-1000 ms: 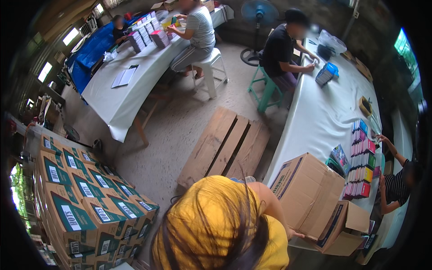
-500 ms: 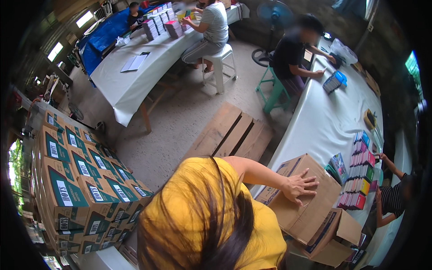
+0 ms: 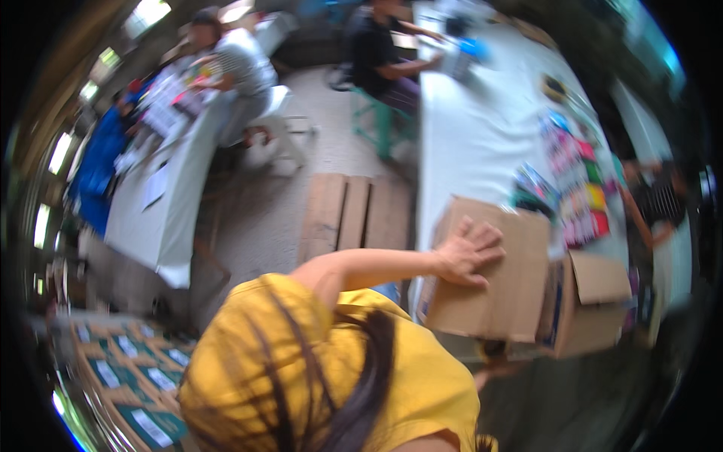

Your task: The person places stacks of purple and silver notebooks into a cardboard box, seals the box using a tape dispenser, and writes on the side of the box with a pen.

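My left hand (image 3: 468,255) lies open with fingers spread on the top of a closed brown carton (image 3: 518,282), near its left side. The carton stands at the near end of the white-covered table (image 3: 482,143). Below its near edge is my right hand (image 3: 500,370), blurred and partly hidden. It seems closed on a dark and tan round thing (image 3: 493,348) that looks like a roll of tape. Against the carton's right side stands a second carton (image 3: 599,328), its flap raised.
Stacks of colourful booklets (image 3: 578,188) stand beyond the cartons. A person (image 3: 388,56) sits farther up this table, another (image 3: 659,196) is beyond its right edge. A wooden pallet (image 3: 324,218) lies on the floor; stacked cartons (image 3: 135,377) stand at lower left.
The view has swung to the right, so the carton and table now sit straighter. My left hand stays on the carton. My right hand has come into view below its near edge.
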The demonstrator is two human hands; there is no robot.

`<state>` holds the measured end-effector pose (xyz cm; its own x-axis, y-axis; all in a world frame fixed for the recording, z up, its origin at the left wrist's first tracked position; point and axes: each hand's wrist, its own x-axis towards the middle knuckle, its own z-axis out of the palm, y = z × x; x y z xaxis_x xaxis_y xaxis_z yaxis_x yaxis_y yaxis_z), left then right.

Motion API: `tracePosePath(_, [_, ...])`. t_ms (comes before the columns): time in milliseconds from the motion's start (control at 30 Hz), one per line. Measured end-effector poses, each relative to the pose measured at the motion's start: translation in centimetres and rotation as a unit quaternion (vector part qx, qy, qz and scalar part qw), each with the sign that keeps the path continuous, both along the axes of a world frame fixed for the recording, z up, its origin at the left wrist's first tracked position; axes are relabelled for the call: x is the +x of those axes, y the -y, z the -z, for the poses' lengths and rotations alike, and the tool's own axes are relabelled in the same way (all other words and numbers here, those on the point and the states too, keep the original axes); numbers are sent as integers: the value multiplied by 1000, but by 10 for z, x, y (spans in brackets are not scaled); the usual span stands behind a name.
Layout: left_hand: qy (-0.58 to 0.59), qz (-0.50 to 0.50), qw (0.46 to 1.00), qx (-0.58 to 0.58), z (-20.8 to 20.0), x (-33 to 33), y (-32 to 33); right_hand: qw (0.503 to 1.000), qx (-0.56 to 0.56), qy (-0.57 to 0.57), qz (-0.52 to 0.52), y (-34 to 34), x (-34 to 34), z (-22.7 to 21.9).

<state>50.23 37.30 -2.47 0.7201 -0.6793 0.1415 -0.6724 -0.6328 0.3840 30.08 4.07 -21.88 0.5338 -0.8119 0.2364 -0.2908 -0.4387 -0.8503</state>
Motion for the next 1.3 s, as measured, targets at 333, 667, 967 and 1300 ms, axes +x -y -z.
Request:
tracePosePath(333, [14,-275,940,-203,28,-18,-18,760,-461,-279,-364,-160,80,-176])
tracePosePath(667, [-40,-268,904,-329,41,11,-18,776,-458,-206,-383,-158,305,-169])
tracePosePath(967, [-231,-301,859,-345,76,171,-74,862,-254,-228,-374,-156,346,-181])
tracePosePath(1300, [-242,34,967,-72,174,368,104,957,-260,-109,-67,-152,350,-190])
